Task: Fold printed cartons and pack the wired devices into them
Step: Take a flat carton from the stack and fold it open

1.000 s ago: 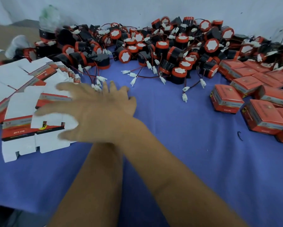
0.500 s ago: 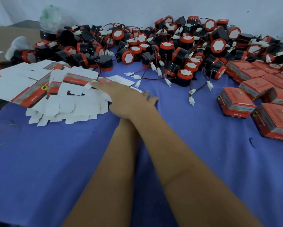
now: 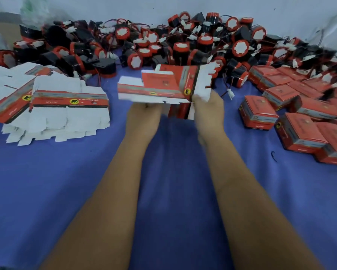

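A flat red and white printed carton (image 3: 163,84) is held up above the blue cloth at the centre. My left hand (image 3: 142,115) grips its lower left edge and my right hand (image 3: 208,110) grips its lower right part; the fingers are hidden behind the card. A stack of flat cartons (image 3: 66,106) lies fanned out on the left. A big heap of black and red wired devices (image 3: 183,47) with white plugs runs along the back.
Several folded red cartons (image 3: 292,106) crowd the right side. The blue cloth (image 3: 173,191) covers the table under my forearms. A white wall stands behind the heap. A small dark hook-shaped bit (image 3: 273,155) lies on the cloth at the right.
My hands, earlier crossed at the flat stack on the left, have uncrossed and come to the centre with one flat carton lifted off the stack.
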Demonstrator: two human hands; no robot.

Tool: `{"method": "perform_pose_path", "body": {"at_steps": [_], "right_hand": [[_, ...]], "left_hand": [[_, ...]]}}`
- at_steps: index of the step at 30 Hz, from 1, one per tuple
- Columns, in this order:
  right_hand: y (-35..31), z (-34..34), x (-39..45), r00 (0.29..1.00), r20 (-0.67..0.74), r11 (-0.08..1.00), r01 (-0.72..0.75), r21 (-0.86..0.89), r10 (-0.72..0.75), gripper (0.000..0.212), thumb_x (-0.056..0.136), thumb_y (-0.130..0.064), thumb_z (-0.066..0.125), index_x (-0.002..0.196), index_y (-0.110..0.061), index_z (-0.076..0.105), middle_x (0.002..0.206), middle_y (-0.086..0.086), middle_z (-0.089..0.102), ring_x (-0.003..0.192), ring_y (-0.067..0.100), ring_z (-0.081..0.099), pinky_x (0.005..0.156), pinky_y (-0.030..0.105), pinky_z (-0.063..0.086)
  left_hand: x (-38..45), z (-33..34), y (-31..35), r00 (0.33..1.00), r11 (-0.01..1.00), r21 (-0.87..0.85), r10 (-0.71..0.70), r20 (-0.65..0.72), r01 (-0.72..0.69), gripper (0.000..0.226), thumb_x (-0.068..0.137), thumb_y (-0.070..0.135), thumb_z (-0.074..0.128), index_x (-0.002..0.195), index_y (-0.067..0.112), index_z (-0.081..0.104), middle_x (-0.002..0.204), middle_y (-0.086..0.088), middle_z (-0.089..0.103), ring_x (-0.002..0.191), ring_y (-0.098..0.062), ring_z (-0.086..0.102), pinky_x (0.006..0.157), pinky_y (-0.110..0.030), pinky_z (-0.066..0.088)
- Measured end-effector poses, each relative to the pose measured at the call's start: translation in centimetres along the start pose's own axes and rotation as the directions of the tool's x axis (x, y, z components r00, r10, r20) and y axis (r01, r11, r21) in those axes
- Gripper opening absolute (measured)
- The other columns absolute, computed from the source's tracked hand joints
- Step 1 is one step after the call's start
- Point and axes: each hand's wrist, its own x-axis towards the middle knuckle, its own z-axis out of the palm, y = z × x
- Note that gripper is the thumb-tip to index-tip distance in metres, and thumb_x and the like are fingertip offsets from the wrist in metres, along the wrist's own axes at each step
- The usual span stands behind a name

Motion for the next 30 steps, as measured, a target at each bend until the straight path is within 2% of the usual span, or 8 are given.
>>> {"method": "perform_pose_path", "body": {"at_steps": [1, 3, 10, 14, 19, 23, 26, 30], "right_hand": [[0.6, -0.7, -0.1, 0.999, 0.026, 0.999, -0.045, 0.018, 0.044, 0.013, 0.096, -0.009, 0.052, 0.090, -0.014, 0.062, 0.078, -0.001, 0.061, 0.066, 0.007, 0.048, 0.056, 0.022, 0.042], [1.2, -1.7, -0.6, 0.995, 0.046, 0.994, -0.089, 0.065, 0.086, 0.018, 0.096, -0.009, 0.053, 0.091, -0.022, 0.065, 0.085, -0.005, 0.066, 0.077, 0.009, 0.057, 0.067, 0.027, 0.049], [1.4, -2.7, -1.3, 0.993, -0.014, 0.985, -0.116, 0.124, 0.119, 0.022, 0.091, -0.007, 0.052, 0.079, -0.022, 0.063, 0.078, -0.005, 0.064, 0.072, 0.010, 0.055, 0.065, 0.026, 0.046], [1.3, -2.9, -1.5, 0.992, 0.058, 0.988, -0.119, 0.095, 0.114, 0.017, 0.094, -0.008, 0.052, 0.088, -0.014, 0.067, 0.090, 0.019, 0.064, 0.080, 0.016, 0.053, 0.071, 0.032, 0.046], [1.3, -3.8, -1.6, 0.979, 0.071, 0.962, -0.202, 0.186, 0.191, 0.031, 0.096, -0.003, 0.051, 0.125, -0.001, 0.062, 0.126, 0.014, 0.065, 0.113, 0.024, 0.061, 0.100, 0.043, 0.049], [1.1, -4.1, -2.1, 0.995, 0.068, 0.975, -0.087, 0.204, 0.075, 0.028, 0.098, 0.000, 0.048, 0.107, -0.017, 0.068, 0.102, -0.001, 0.073, 0.097, 0.018, 0.069, 0.085, 0.035, 0.059], [1.0, -4.2, -2.1, 0.992, -0.001, 0.990, 0.128, 0.066, -0.128, 0.028, 0.100, -0.004, 0.049, 0.121, -0.014, 0.064, 0.109, -0.011, 0.070, 0.102, 0.002, 0.065, 0.089, 0.021, 0.054], [1.3, -4.2, -2.7, 0.888, 0.075, 0.859, 0.459, -0.226, -0.454, 0.032, 0.100, -0.006, 0.051, 0.126, -0.019, 0.063, 0.098, -0.033, 0.061, 0.091, -0.019, 0.054, 0.082, 0.005, 0.043]], "left_hand": [[0.8, 0.5, 0.5, 0.951, 0.984, -0.046, -0.178, -0.254, 0.172, 0.023, 0.100, 0.024, 0.051, 0.085, 0.011, 0.062, 0.073, -0.006, 0.055, 0.075, -0.014, 0.046, 0.071, -0.030, 0.038], [0.5, 1.0, 0.1, 0.887, 0.991, 0.001, -0.118, -0.447, 0.132, 0.020, 0.097, 0.021, 0.052, 0.098, 0.002, 0.060, 0.093, -0.015, 0.063, 0.084, -0.017, 0.049, 0.083, -0.041, 0.046], [-1.7, 1.5, 0.8, 0.987, 0.987, 0.027, -0.159, -0.027, 0.159, 0.061, 0.048, 0.079, 0.080, 0.100, 0.049, 0.067, 0.098, 0.031, 0.068, 0.093, 0.016, 0.059, 0.086, -0.019, 0.047], [-0.7, 1.7, 1.2, 0.929, 0.976, -0.031, -0.214, -0.302, 0.215, 0.041, 0.084, 0.074, 0.052, 0.112, 0.045, 0.060, 0.135, 0.013, 0.057, 0.130, -0.013, 0.047, 0.111, -0.037, 0.037], [-0.2, 0.1, 0.7, 0.739, 0.948, -0.269, -0.303, -0.602, 0.170, 0.062, 0.106, 0.032, 0.031, 0.056, 0.019, 0.065, 0.054, 0.005, 0.062, 0.056, -0.010, 0.055, 0.062, -0.026, 0.043], [-0.1, -0.3, 0.9, 0.670, 0.879, -0.475, -0.371, -0.643, 0.030, 0.055, 0.108, 0.042, 0.025, 0.104, 0.013, 0.071, 0.058, 0.005, 0.063, 0.055, -0.001, 0.058, 0.054, -0.005, 0.040], [-0.2, 0.9, 1.7, 0.779, 0.952, -0.303, -0.164, -0.605, -0.035, 0.034, 0.104, 0.028, 0.043, 0.134, 0.018, 0.056, 0.113, 0.006, 0.064, 0.104, -0.002, 0.058, 0.088, -0.016, 0.044], [-0.4, 2.1, 2.1, 0.815, 0.945, 0.149, 0.326, -0.480, -0.290, 0.063, 0.099, 0.007, 0.051, 0.154, 0.008, 0.021, 0.159, -0.003, 0.022, 0.150, -0.023, 0.019, 0.123, -0.040, 0.017]]}}
